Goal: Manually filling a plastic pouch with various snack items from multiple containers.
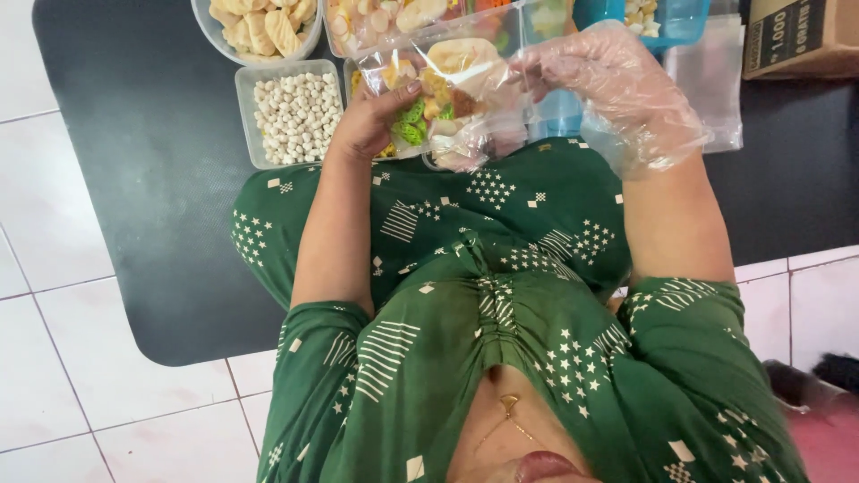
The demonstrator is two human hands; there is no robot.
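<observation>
My bare left hand (369,123) grips the lower side of a clear plastic bag (465,94) held up over my lap. Inside the bag are mixed snacks: pale crackers, green pieces and brown bits. My right hand (617,85), covered by a loose transparent plastic glove, pinches the bag's right edge near its opening. Both hands hold the bag just in front of the snack tubs. I am seated in a green patterned dress (501,295).
On a black mat (152,179) stand a square tub of small white balls (295,112), a round tub of yellow crackers (259,27), a tub of pinkish slices (371,20) and a blue container (667,18). Empty clear bags (711,85) and a cardboard box (801,36) lie at right. White floor tiles surround the mat.
</observation>
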